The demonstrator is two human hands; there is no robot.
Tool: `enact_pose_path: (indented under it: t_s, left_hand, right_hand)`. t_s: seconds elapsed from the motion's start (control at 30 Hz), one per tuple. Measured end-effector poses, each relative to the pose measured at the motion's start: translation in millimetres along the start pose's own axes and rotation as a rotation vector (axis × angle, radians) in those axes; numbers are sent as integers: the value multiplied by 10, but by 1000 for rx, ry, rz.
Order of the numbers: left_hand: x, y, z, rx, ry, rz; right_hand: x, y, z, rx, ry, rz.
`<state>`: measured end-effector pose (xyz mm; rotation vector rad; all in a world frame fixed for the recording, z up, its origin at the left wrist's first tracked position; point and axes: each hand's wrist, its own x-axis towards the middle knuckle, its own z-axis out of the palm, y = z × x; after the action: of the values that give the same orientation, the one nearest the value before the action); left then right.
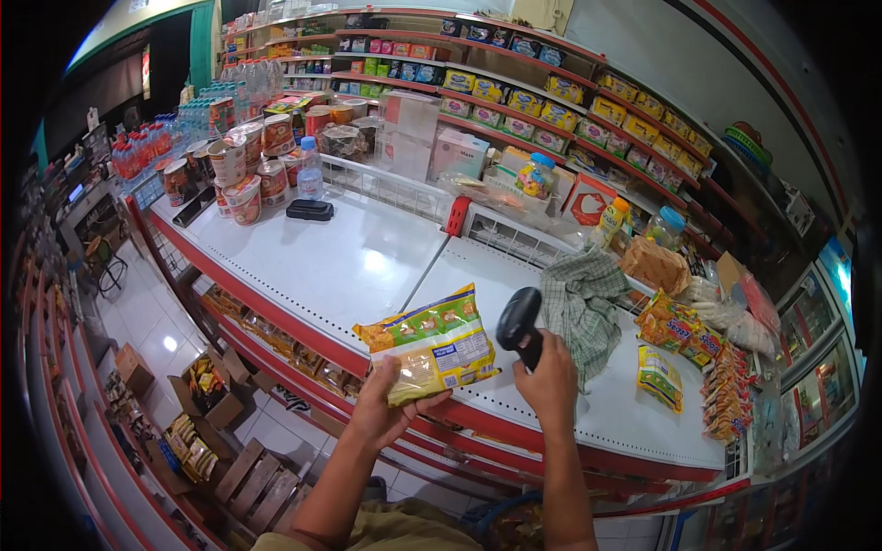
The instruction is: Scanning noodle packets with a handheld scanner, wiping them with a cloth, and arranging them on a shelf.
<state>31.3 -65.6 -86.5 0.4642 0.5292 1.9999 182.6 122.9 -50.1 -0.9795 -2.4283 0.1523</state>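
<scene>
My left hand grips the lower left part of a yellow and green snack bag, its printed back turned up towards me. A black handheld barcode scanner is in my right hand, its head close to the bag's right edge without touching it. Behind the scanner, a green checked cloth lies crumpled on the white shelf top. A smaller yellow and green packet lies to the right, near orange snack packets and a stack of small snack packs.
Cup noodles, a water bottle and a black case stand at the back left. A wire rail edges the counter's far side, with boxes and jars beyond. Open cartons and a wooden pallet are on the floor, lower left.
</scene>
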Motion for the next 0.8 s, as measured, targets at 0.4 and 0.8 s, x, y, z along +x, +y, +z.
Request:
enact_pose_path:
  t_s: [0.4, 0.8]
  left_hand:
    - [-87, -152, 134, 46, -56, 5]
    - [-98, -303, 297, 85, -131, -30]
  right_hand:
    - [-496, -282, -459, 1283, -129, 187]
    - [-595, -74, -633, 1450, 43, 290]
